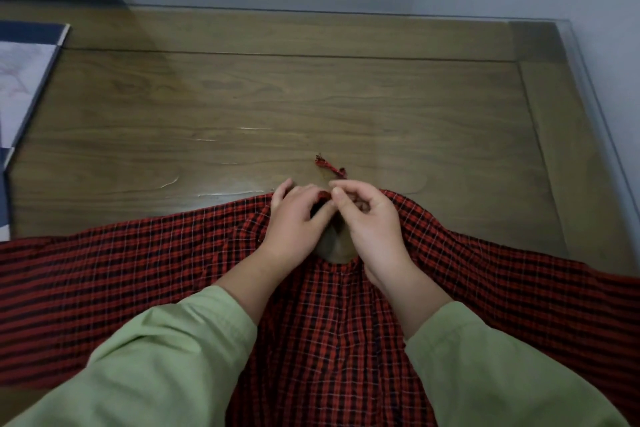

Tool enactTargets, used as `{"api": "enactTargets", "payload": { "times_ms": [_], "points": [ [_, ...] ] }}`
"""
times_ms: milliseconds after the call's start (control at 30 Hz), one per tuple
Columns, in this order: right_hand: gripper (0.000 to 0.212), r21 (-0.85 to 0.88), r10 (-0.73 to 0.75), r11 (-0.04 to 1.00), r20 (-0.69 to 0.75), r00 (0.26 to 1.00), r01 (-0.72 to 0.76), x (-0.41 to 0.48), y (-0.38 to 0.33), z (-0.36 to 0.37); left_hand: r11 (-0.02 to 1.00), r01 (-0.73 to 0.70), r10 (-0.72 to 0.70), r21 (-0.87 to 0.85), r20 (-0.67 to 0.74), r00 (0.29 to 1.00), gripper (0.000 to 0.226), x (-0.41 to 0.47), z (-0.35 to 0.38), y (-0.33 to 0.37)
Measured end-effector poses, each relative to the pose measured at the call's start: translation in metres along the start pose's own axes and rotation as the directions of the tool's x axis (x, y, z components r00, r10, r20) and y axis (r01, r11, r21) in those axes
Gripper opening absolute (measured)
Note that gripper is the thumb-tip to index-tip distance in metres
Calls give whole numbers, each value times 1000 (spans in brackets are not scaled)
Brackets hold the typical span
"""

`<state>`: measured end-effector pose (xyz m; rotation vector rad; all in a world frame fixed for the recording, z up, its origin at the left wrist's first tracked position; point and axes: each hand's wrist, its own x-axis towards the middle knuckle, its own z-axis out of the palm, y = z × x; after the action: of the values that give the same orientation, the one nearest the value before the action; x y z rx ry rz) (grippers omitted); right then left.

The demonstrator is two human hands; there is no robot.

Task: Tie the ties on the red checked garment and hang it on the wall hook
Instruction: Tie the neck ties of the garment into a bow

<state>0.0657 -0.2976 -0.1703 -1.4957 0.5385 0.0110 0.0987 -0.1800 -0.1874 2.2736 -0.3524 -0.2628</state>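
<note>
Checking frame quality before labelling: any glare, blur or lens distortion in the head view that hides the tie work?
Head view: dim, flat light; thin glare streaks on the glass-topped table beyond the left hand, none on the garment. Head view: wide-angle bend along the table's edges. Head view: slightly soft; left hand and right hand hide the tying spot, only the frayed tie end shows.

No legible text; booklet (24, 73) print seemingly blurred
</note>
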Motion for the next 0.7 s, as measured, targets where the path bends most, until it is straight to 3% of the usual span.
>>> {"api": "enactTargets", "payload": {
  "times_ms": [233,333,433,533,700],
  "points": [
    [19,-79,-1,997,21,1000,2,2,-1,-5,979,73,-70,-189,21,997,18,3,-7,4],
    [17,-58,-12,998,-32,999,10,4,3,-3,953,100,-102,-285,6,995,26,4,-8,5],
    [16,-75,-39,997,-59,998,34,2,5,-3,879,155,-166,-451,16,986,16,3,-10,6],
    [18,-105,-82,991,-38,996,77,-2,4,-2,743,243,-278,-624,42,960,14,4,-11,5],
    [21,-246,-169,956,-26,985,158,-3,12,2,673,265,-303,-691,69,950,17,4,-12,4]
  ]
}}
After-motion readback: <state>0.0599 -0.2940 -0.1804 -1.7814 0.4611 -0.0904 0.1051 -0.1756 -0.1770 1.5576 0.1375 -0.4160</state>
